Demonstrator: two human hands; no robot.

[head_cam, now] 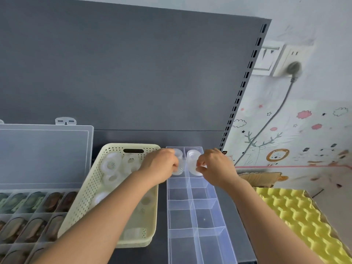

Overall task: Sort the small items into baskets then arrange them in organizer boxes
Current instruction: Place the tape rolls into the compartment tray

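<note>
Forearms: both reach out over the dark shelf.
Left hand (162, 164): pinching a clear tape roll (179, 162) in the far-left compartment of the clear organizer box (200, 225).
Right hand (215, 164): gripping another roll (193, 161) in the far-right compartment.
Cream basket (85, 199): just left, more rolls inside (blurry).
</note>
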